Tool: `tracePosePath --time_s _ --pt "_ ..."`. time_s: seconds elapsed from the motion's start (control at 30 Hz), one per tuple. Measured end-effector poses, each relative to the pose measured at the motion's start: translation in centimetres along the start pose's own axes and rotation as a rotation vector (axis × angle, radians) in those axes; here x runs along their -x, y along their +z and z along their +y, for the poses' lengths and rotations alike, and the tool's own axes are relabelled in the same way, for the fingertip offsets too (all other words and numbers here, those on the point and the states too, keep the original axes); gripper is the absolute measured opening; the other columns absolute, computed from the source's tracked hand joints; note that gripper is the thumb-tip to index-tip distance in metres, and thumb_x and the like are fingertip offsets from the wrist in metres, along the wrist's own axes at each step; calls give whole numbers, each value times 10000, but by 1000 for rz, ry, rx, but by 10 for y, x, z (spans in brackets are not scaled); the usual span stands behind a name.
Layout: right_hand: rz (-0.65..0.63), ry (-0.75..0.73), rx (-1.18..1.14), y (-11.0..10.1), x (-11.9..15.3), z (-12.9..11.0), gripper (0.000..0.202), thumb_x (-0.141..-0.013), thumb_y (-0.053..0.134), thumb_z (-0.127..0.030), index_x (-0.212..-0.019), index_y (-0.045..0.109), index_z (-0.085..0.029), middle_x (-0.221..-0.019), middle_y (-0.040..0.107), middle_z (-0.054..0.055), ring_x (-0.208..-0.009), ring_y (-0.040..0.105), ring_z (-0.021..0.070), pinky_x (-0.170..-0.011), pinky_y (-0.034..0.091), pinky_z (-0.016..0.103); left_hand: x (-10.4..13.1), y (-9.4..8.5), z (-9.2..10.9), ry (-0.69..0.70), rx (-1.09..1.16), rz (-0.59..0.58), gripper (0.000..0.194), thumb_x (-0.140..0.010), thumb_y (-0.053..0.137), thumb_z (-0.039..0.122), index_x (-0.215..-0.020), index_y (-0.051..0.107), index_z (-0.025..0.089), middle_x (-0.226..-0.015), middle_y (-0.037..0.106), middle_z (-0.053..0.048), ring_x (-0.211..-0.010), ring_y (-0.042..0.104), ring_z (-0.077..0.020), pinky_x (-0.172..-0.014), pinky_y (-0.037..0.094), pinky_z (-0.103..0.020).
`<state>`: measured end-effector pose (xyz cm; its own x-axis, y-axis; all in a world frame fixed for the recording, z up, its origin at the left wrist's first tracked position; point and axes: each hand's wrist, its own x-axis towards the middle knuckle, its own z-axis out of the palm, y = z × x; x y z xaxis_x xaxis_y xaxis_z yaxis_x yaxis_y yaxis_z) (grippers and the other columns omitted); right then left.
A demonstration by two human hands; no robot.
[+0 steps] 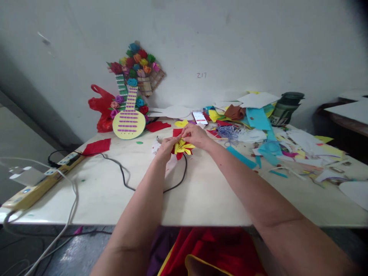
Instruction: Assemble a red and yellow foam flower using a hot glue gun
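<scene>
Both hands meet over a yellow and red paper flower at the middle of the table. My left hand grips the flower's left side, with its fingers closed. From the right, my right hand pinches at the top of the same flower, and the fingertips of both hands touch or nearly touch. The fingers partly cover the petals. Just behind the hands lies a piece of red paper, and a yellow paper piece rests farther back. A black cable runs in front of the flower.
A lute-shaped paper craft leans at back left below a bunch of paper flowers. A power strip lies along the left edge. Phone, yarn, paper scraps and a dark bottle occupy the back and right.
</scene>
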<state>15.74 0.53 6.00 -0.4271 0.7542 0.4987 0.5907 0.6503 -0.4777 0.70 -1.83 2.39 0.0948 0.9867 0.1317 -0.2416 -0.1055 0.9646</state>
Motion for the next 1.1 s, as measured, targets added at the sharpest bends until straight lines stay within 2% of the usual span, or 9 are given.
tracePosePath --time_s 0.23,0.5,0.63,0.73,0.93,1.1 --pt "-64 -53 -32 -2 -1 2 157 -724 587 -136 -741 737 -180 -875 686 43 -860 601 146 -778 452 254 3 -1 5 -30 0 -8 324 -545 792 412 -620 643 135 -615 639 -43 -561 580 -135 -541 404 -245" --pt "-221 9 120 -21 4 -9 217 -810 542 -241 -866 750 -210 -898 707 35 -848 603 155 -745 430 235 5 0 7 -51 -28 -17 343 -489 816 417 -572 641 135 -558 616 -42 -501 526 -116 -476 350 -236" --pt "-282 -30 176 -25 5 -13 239 -833 522 -252 -906 743 -193 -906 700 53 -852 598 160 -740 423 240 5 -1 8 -51 -32 -48 337 -489 812 413 -605 659 137 -583 631 -49 -524 543 -122 -497 376 -234" --pt "-301 -66 187 -25 5 -12 246 -840 518 -235 -930 733 -157 -956 679 80 -883 592 167 -744 419 243 4 -3 8 -57 -25 -67 328 -499 804 397 -629 665 130 -600 636 -54 -530 553 -125 -502 384 -235" --pt "-298 -53 256 -22 6 -11 234 -856 515 -242 -941 716 -157 -1068 623 84 -922 576 163 -763 406 243 3 -6 6 -99 -9 -88 266 -538 772 323 -674 671 117 -640 652 -62 -560 580 -134 -522 420 -230" --pt "-272 -70 357 -22 9 -18 249 -880 464 -248 -915 700 -176 -1151 590 61 -902 573 160 -734 392 261 0 -4 3 -152 50 14 184 -605 717 246 -680 646 94 -667 657 -76 -617 616 -159 -594 480 -248"
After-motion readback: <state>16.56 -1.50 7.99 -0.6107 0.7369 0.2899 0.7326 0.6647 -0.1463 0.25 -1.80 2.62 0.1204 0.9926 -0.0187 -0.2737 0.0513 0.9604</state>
